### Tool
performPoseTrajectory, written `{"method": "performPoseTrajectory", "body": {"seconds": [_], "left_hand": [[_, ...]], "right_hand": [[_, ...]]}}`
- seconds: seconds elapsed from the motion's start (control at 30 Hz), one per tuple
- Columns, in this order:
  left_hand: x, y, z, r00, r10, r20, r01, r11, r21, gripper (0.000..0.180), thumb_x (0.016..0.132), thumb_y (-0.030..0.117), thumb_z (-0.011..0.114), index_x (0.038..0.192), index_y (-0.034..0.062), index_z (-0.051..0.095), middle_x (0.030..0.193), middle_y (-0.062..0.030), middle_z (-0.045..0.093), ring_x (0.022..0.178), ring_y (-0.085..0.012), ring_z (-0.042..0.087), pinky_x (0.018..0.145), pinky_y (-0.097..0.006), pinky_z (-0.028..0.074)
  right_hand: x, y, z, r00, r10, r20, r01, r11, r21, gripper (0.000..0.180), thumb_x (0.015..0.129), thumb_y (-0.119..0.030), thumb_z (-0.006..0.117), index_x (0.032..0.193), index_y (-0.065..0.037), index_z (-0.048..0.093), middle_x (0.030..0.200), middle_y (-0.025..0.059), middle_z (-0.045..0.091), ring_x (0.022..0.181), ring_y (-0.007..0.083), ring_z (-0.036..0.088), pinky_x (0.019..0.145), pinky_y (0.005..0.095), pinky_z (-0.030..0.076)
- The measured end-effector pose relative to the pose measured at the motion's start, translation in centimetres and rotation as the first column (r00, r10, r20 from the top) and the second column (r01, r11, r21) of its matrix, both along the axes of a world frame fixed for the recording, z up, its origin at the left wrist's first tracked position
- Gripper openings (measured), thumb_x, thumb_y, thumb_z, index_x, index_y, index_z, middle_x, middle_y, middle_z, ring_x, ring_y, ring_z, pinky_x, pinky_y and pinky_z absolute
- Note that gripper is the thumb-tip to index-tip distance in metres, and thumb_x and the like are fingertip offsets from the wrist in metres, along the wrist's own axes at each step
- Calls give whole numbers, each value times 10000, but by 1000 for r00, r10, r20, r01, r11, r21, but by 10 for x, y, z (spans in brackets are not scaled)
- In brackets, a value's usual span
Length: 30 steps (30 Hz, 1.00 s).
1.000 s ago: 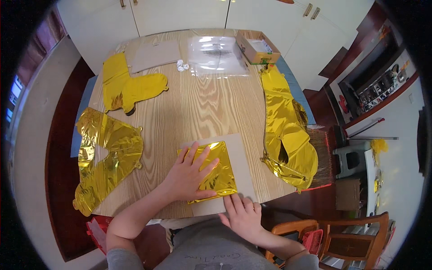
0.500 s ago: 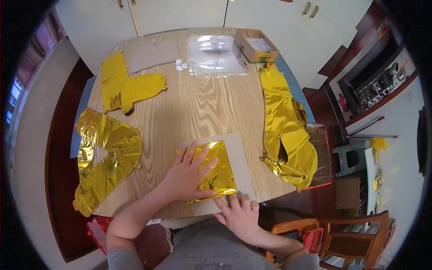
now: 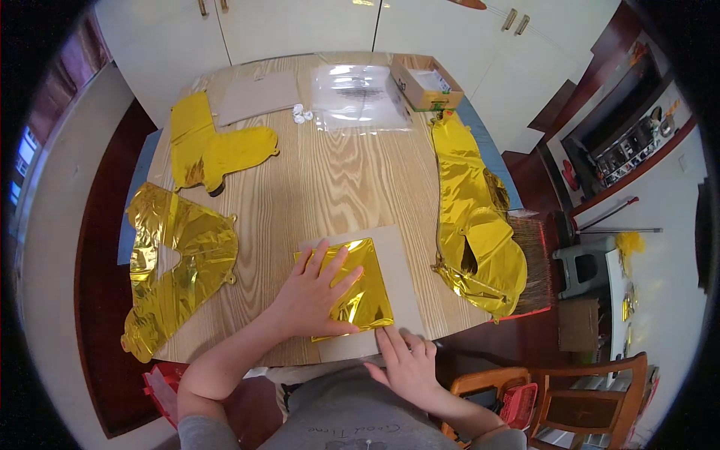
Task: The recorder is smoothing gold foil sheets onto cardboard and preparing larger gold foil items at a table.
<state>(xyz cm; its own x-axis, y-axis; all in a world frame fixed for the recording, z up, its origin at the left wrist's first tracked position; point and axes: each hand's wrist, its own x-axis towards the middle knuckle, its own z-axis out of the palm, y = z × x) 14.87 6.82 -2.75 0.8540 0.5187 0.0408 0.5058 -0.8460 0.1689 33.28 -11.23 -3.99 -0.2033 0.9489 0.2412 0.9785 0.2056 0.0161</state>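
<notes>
One shiny, creased gold foil square [image 3: 366,289] lies on matte grey cardboard [image 3: 397,277]; your left hand [image 3: 311,300] spreads flat over it, your right hand [image 3: 407,366], fingers unclasped, at the cardboard's near end.

Gold foil piece [image 3: 367,289]: shiny, roughly square, lying flat, light creases, bright glare along the near edge, far edge fairly straight. Sits slightly skewed to the viewer on a thin beige-grey card [image 3: 402,292]. Card is flat on the wood-grain surface [image 3: 352,187], near its front edge, and shows past the foil as a wide strip on the right and narrower ones far and near. Foil's left part is mostly covered, so can't confirm whether it overhangs the card there.
</notes>
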Motion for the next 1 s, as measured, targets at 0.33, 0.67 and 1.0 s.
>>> {"method": "performPoseTrajectory", "body": {"seconds": [0.33, 0.67, 1.0], "left_hand": [[0, 1, -3, 1000, -9, 14, 9, 1000, 3, 960, 738, 769, 569, 1451, 141, 428, 1519, -238, 305, 1411, -499, 200, 1146, -605, 144], [0, 0, -1, 998, -10, 60, 10, 1000, 8, 960, 708, 751, 613, 1430, 139, 456, 1505, -232, 328, 1404, -497, 214, 1140, -608, 162], [-2, 0, -4, 999, -2, 42, 2, 1000, -6, 999, 698, 761, 619, 1443, 123, 430, 1512, -245, 307, 1408, -502, 195, 1138, -610, 148]], "right_hand": [[29, 7, 9, 976, 142, -165, -134, 989, 60, 596, 793, -430, 694, 1265, -80, 592, 1317, 51, 562, 1156, 239, 509, 992, 446, 340], [43, 38, 13, 969, 215, -119, -222, 974, -44, 459, 849, -337, 666, 1226, -75, 637, 1318, 69, 592, 1334, 245, 453, 1111, 482, 293], [54, 87, 37, 874, 382, -301, -384, 922, 54, 260, 830, -234, 682, 1046, -90, 681, 1110, 52, 648, 1188, 222, 546, 1050, 430, 362]]}}
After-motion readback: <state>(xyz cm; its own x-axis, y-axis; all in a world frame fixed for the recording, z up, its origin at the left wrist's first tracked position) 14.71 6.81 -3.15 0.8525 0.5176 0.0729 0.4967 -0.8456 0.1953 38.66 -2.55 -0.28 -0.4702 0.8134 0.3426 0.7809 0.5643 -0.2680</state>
